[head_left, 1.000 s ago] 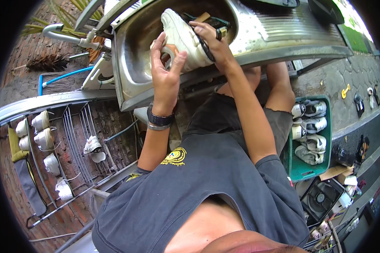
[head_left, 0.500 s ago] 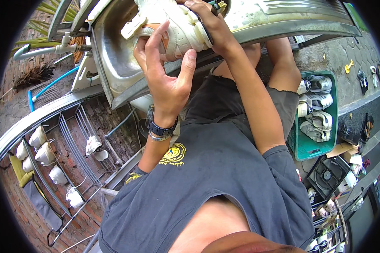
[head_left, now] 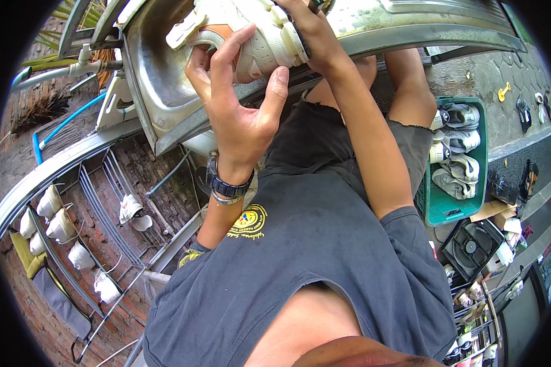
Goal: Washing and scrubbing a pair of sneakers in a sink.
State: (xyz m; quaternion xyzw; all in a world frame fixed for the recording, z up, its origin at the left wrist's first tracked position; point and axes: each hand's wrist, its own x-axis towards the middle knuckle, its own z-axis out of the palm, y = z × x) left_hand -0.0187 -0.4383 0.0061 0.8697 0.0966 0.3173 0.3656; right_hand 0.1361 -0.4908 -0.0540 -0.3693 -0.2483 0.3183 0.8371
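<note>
A white sneaker with an orange patch is held over the metal sink, its upper end cut off by the top edge. My left hand supports it from below, with the fingers along its side and the thumb apart. Against the heel end, my right hand curls its fingers. Out of that hand sticks the dark end of a small tool; most of it is hidden by the hand and the frame's edge.
The sink's metal rim runs across in front of me. A green crate of shoes stands on the ground at right. White shoes sit on a rack at left. Beyond the crate is a black open case.
The view has shifted slightly, and the sneaker sits a little further left and up in the picture. The yellowish tuft by the right hand's tool now shows less. Both hands keep their hold.
</note>
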